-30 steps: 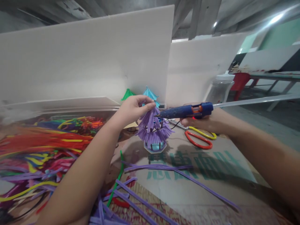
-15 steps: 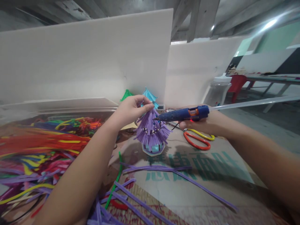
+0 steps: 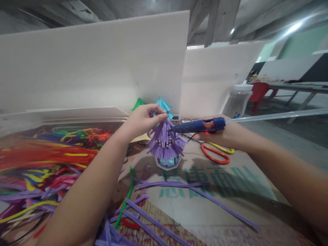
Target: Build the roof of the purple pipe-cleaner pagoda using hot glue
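Note:
A small tiered pagoda model (image 3: 167, 147) with purple pipe-cleaner roofs stands upright on a pale base on the cardboard. My left hand (image 3: 148, 119) pinches the tip of its upper roof between thumb and fingers. From the right, my right hand (image 3: 214, 136) grips a blue hot glue gun (image 3: 196, 125), its fingers mostly hidden behind the tool. The nozzle points left and meets the upper purple roof, touching or very near it. A long clear glue stick (image 3: 276, 116) sticks out of the gun's back end.
Orange-and-yellow-handled scissors (image 3: 216, 159) lie right of the model. Loose purple pipe cleaners (image 3: 159, 222) and a green one (image 3: 130, 184) lie in front. Many coloured pipe cleaners (image 3: 51, 153) pile at left. Behind stand blue (image 3: 164, 104) and green roofed models (image 3: 138, 103) and a clear bottle (image 3: 237, 100).
The back of the glue gun has dropped slightly and shifted a little left with my right hand; the glue stick sits lower. My left hand and the pagoda model stay almost still.

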`<state>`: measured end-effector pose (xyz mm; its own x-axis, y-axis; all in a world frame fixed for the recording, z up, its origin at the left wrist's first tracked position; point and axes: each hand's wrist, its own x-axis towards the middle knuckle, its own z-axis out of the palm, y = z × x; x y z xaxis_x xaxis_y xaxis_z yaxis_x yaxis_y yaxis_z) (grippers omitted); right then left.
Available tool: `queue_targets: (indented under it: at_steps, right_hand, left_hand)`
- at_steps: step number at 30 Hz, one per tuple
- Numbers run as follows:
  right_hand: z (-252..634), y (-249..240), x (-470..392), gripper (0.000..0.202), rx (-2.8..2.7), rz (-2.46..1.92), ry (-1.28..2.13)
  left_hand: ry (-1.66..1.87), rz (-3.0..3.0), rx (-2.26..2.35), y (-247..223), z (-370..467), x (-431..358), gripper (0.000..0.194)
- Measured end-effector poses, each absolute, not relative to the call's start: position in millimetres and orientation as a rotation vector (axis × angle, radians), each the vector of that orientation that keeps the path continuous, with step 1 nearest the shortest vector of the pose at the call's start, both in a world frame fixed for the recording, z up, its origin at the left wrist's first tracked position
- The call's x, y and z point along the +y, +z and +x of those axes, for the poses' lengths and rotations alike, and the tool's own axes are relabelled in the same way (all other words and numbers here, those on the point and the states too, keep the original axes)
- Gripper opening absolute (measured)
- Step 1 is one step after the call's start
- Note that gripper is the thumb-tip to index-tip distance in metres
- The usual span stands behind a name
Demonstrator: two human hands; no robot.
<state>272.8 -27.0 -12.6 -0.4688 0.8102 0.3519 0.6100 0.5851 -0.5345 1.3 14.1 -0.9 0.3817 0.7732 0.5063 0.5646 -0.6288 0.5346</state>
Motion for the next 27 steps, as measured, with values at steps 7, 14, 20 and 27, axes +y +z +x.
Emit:
queue_targets:
  at_steps: [7,14,20,27]
  right_hand:
    - [267.8,-9.5,-30.9,0.038,-2.237,-1.088,0.525]
    - [270.3,-11.5,-27.9,0.03,-2.239,-1.105,0.48]
    - [269.3,-12.3,-29.9,0.038,-2.232,-1.132,0.448]
    - [267.0,-9.4,-33.4,0.039,-2.336,-1.167,0.18]
  left_hand:
    - [1.094,2.374,1.188,-1.2,0.2,15.2,0.034]
    - [1.087,2.362,1.186,-1.5,0.2,14.5,0.033]
    - [1.08,2.357,1.187,-0.4,0.5,13.7,0.031]
    - [1.086,2.378,1.175,-0.5,0.1,14.4,0.029]
